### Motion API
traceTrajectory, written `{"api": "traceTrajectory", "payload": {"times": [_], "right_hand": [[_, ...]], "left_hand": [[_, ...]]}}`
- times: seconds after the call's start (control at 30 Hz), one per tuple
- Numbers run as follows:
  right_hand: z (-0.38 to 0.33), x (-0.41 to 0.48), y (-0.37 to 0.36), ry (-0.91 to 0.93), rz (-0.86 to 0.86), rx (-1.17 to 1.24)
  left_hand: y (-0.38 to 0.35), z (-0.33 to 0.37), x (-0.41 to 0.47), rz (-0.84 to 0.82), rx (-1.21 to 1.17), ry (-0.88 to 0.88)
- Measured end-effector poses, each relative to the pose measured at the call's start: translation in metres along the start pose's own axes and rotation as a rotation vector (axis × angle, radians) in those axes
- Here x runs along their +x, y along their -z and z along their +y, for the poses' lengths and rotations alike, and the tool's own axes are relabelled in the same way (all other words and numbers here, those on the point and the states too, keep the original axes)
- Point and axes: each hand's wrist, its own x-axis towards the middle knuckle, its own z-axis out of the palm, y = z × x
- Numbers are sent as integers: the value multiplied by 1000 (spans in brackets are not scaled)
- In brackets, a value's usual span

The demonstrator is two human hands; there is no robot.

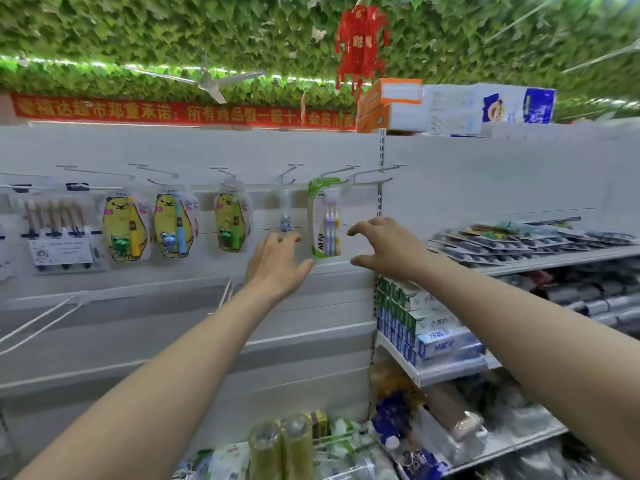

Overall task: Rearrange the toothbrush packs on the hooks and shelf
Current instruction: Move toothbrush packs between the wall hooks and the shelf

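Two bare hands up at the wall of hooks, one to each side of the green-and-white toothbrush pack [325, 218].

Head view only. Landmark: that green-and-white pack, hanging upright from its hook [334, 171], no hand on it. Left hand [277, 259] just left of and slightly below the pack, fingers loosely spread, holding nothing, fingertips close under a small clear pack with a grey figure [286, 213] on the next hook to the left. Right hand [381, 245] just right of the pack, fingers curled wide like a claw, also holding nothing. Further left of the pack, three yellow bear packs [232, 220]. Right of it, flat packs stacked on a shelf [561, 259] (blurred, contents unclear).

Likely light, thin card with a stiff plastic blister, slippery on the face; best pinched at both side edges, then lifted and slid off the hook by its top hole.
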Motion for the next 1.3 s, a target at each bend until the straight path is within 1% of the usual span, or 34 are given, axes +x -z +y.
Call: {"api": "traceTrajectory", "payload": {"times": [0.13, 0.27, 0.5, 0.77, 0.93, 1.03, 1.3], "right_hand": [[47, -33, 11, -79, 1, 3], [116, -58, 19, -134, 15, -15], [268, -82, 37, -188, 5, -30], [440, -103, 51, -276, -12, -53], [530, -108, 36, -330, -32, -53], [584, -103, 25, -355, -7, -42], [740, -64, 0, -443, 19, -20]], "left_hand": [[-23, 56, -2, -52, -34, -54], [-58, 122, 11, -67, -105, -124], [-140, 252, 49, -72, -149, -179], [-246, 394, 95, -133, -239, -232], [-309, 457, 133, -165, -242, -265], [-345, 488, 161, -170, -229, -290], [-449, 577, 262, -173, -257, -345]]}}
